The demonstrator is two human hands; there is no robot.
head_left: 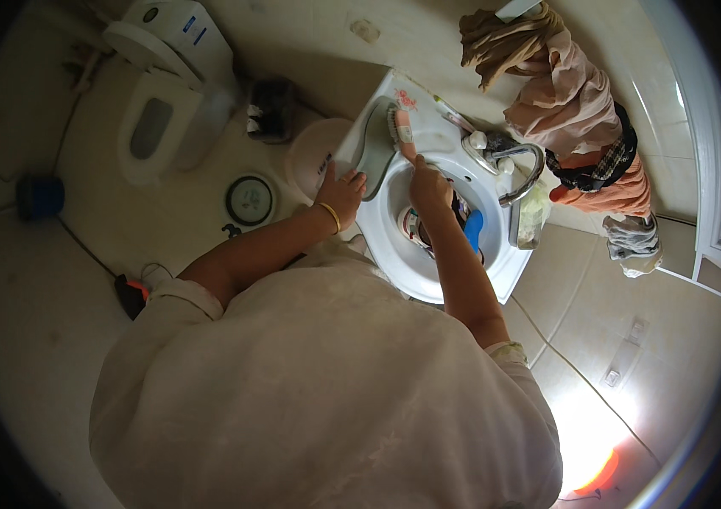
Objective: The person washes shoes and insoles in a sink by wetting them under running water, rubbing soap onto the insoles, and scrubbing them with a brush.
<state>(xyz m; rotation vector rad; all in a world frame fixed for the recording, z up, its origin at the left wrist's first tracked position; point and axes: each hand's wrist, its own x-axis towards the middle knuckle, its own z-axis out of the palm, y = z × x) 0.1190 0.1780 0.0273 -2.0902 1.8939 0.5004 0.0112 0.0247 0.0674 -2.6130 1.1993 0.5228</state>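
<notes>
My right hand [430, 187] is closed around the handle of a pink scrub brush [405, 134]. The brush's pale bristles face left, against or very close to a grey-green insole [376, 140] lying along the left rim of the washbasin [394, 267]. At the insole's near end, my left hand [341, 192] grips it, with the fingers bent over its edge; a yellow bangle circles that wrist. Inside the basin, below my right hand, are a white-and-red container [409, 222], a blue object [473, 227] and dark items partly hidden by my forearm.
A curved metal faucet [530, 165] stands at the basin's right, with a toothbrush [454, 114] behind it. Clothes [572, 110] hang on the right wall. To the left are a pink tub [314, 153], a toilet [157, 119], a round floor drain [250, 200] and a dark bin [271, 110].
</notes>
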